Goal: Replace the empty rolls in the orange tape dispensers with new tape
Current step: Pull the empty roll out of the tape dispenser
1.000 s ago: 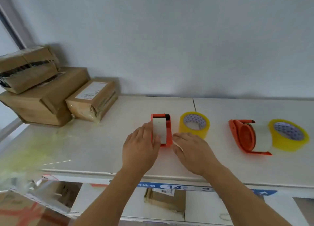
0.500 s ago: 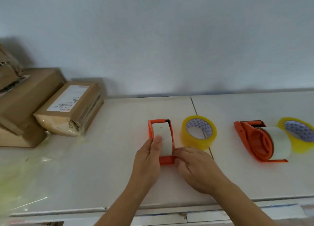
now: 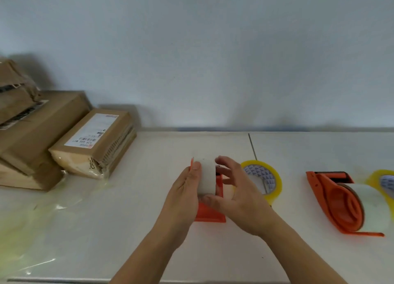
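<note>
An orange tape dispenser (image 3: 210,214) with a pale, empty roll (image 3: 206,178) in it is held between both hands over the white table. My left hand (image 3: 183,195) grips its left side, thumb on the roll. My right hand (image 3: 238,194) grips the right side, thumb on the roll's lower edge and fingers curled over its top. A new yellow tape roll (image 3: 265,180) lies flat just right of my right hand. A second orange dispenser (image 3: 341,204) with a pale roll lies on its side at the right. Another yellow roll (image 3: 383,183) sits at the right edge.
Brown cardboard parcels (image 3: 93,143) are stacked at the back left against the wall. A crumpled sheet of clear yellowish plastic film (image 3: 32,226) lies on the table (image 3: 132,230) at the left. A seam splits the tabletop behind the yellow roll.
Both hands have closed further round the dispenser and tipped it up off the table. My right fingers have moved from its near end up over the roll.
</note>
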Motion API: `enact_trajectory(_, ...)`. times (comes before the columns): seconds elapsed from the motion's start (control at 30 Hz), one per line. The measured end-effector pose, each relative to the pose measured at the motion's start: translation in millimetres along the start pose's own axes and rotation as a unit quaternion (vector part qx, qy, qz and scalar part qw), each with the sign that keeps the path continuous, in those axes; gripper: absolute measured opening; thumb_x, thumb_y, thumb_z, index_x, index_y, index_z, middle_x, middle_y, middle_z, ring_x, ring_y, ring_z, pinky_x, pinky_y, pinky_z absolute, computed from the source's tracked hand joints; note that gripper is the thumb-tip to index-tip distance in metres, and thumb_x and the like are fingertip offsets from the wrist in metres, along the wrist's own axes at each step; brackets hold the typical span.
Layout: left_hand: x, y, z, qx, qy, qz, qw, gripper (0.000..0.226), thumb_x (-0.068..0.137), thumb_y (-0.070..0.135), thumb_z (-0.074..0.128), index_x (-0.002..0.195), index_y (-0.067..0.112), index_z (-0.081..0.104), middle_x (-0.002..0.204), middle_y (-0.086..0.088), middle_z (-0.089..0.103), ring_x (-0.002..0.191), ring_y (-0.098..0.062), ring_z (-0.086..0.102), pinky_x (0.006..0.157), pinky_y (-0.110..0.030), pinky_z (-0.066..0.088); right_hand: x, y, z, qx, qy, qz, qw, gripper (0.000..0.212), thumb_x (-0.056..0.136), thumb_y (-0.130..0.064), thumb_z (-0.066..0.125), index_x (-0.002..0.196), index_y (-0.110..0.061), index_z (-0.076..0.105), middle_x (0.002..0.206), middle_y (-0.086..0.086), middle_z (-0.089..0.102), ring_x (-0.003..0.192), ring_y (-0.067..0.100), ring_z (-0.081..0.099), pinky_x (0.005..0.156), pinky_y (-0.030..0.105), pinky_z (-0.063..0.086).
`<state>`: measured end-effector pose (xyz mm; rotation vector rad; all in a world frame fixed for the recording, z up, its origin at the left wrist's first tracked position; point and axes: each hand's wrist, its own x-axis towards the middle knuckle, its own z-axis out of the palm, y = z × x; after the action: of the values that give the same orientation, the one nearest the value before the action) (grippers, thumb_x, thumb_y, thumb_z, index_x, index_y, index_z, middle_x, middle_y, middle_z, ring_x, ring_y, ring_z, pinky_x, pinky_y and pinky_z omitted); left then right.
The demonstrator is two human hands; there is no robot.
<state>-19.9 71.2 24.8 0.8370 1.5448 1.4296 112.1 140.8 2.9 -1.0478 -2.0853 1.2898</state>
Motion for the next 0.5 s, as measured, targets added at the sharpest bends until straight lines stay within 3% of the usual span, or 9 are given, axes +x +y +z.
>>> enact_trajectory(0.1,-1.5,-1.0,0.9,0.011,-0.001,-0.009,1.000,0.044,0.093,0.058,0.031,0.108,0.037,0.067,0.096,0.013,0.075,0.088,-0.003,0.070,0.068,-0.014,0.051,8.6,0.8,-3.9,0.013,-0.032,0.002,0.999,0.099,0.060,-0.060,0.081,0.141,-0.052,0.024,0.131,-0.030,0.048,0.119,-0.005,0.050,0.099,0.032,0.050)
enact_trajectory(0.17,-2.9,-0.2,1.6,0.010,0.010,-0.014,1.000,0.044,0.091,0.061,0.030,0.106,0.039,0.065,0.100,0.011,0.072,0.090,-0.003,0.068,0.067,-0.013,0.050,13.8,0.2,-6.8,0.009,-0.063,-0.003,0.998,0.101,0.060,-0.060,0.082,0.142,-0.052,0.024,0.130,-0.028,0.051,0.118,-0.005,0.051,0.100,0.031,0.049)
enact_trajectory(0.27,-3.2,2.7,1.2,0.008,0.022,-0.029,0.999,0.039,0.090,0.062,0.029,0.093,0.043,0.063,0.088,0.018,0.070,0.079,0.004,0.068,0.063,-0.013,0.047,18.0,4.4,-17.8,0.012,-0.067,-0.002,0.998,0.101,0.055,-0.063,0.082,0.141,-0.048,0.032,0.130,-0.020,0.055,0.118,0.000,0.053,0.100,0.034,0.049)
enact_trajectory(0.37,-4.2,6.0,1.3,-0.009,0.024,-0.037,0.999,0.038,0.091,0.061,0.031,0.078,0.046,0.064,0.069,0.030,0.070,0.065,0.020,0.062,0.065,-0.012,0.040,16.3,5.6,-37.0,0.050,-0.062,-0.010,0.997,0.087,0.058,-0.051,0.081,0.135,-0.050,0.040,0.129,-0.013,0.059,0.115,0.006,0.059,0.095,0.030,0.050)
enact_trajectory(0.43,-6.0,9.4,2.7,-0.008,0.013,-0.040,0.999,0.046,0.091,0.061,0.030,0.066,0.050,0.067,0.064,0.031,0.069,0.061,0.022,0.060,0.066,-0.013,0.037,19.9,2.9,-51.0,0.120,-0.029,-0.004,0.992,0.080,0.060,-0.044,0.076,0.133,-0.047,0.045,0.128,-0.008,0.062,0.109,0.010,0.065,0.092,0.033,0.053)
enact_trajectory(0.5,-7.5,8.9,4.5,0.001,0.013,-0.037,0.999,0.053,0.092,0.059,0.026,0.059,0.052,0.068,0.063,0.028,0.070,0.058,0.018,0.061,0.064,-0.015,0.037,33.3,-0.4,-60.4,0.098,0.016,0.009,0.995,0.080,0.066,-0.042,0.075,0.139,-0.041,0.042,0.129,-0.010,0.061,0.106,0.012,0.065,0.091,0.037,0.054)
